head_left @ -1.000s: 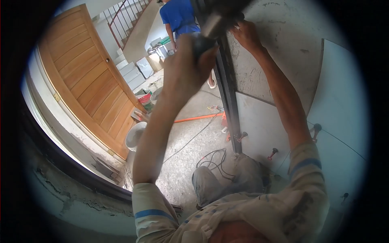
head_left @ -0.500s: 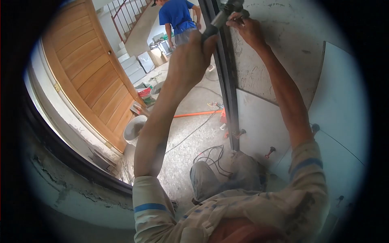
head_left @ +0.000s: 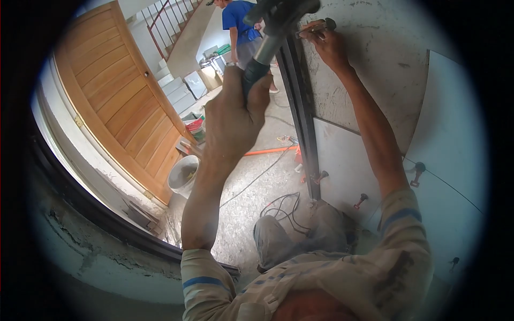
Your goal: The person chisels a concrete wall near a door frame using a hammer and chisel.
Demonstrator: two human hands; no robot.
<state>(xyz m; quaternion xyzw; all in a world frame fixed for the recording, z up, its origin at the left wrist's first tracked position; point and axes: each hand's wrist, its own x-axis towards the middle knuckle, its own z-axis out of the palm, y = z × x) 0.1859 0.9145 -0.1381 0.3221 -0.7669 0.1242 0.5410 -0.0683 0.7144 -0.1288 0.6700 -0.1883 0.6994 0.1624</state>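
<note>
My left hand [head_left: 233,117] is closed around the dark grip of a hammer [head_left: 265,51], whose blurred head is raised at the top of the view. To the right, my right hand [head_left: 331,49] pinches a short chisel-like tool [head_left: 319,27] with a dark round end. That tool lies against the bare, rough wall [head_left: 369,69], close to a dark metal door frame [head_left: 297,85]. The hammer head is apart from it. Where the tool's tip meets the wall is hard to make out.
Large pale tiles [head_left: 342,152] cover the wall below, with several red-and-black clips [head_left: 361,201] on them. A wooden door [head_left: 118,91] stands at left beside a bucket [head_left: 183,176]. Cables [head_left: 284,208] lie on the floor. A person in a blue shirt [head_left: 238,18] stands beyond.
My left hand has drawn the hammer back, left and down, away from the tool in my right hand. My right hand stays at the wall. The person beyond has turned slightly.
</note>
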